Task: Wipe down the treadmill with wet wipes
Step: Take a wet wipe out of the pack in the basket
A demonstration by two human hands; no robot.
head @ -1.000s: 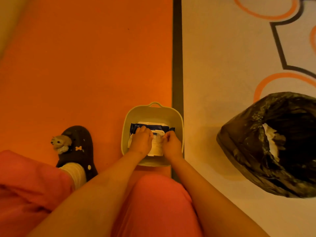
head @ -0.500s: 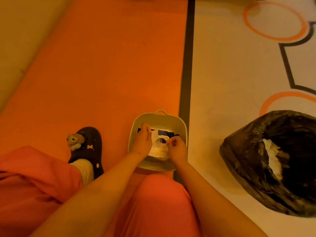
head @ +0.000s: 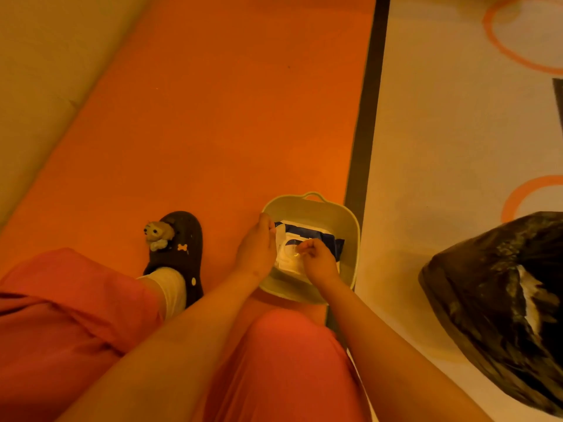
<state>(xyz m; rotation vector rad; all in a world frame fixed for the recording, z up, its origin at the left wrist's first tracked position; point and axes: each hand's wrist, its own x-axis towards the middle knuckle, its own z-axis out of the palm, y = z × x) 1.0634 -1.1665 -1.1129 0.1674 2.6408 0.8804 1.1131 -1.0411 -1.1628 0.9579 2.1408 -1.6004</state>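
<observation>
A blue and white pack of wet wipes [head: 316, 236] lies inside a small pale green basket [head: 332, 213] on the floor between my knees. My left hand [head: 257, 249] grips the pack's left end against the basket wall. My right hand [head: 316, 260] is over the pack's middle, and its curled fingers pinch the pack's flap or a wipe at the opening; which one is hard to tell. No treadmill is in view.
The basket stands on an orange mat [head: 213, 117] beside a dark stripe [head: 365, 132]. A black rubbish bag [head: 502, 300] with white wipes inside sits on the pale patterned floor at right. My dark clog [head: 179, 254] is left of the basket.
The camera has tilted so the basket sits lower and further right. My right hand has moved from the pack's right end to its middle, and the lid looks lifted.
</observation>
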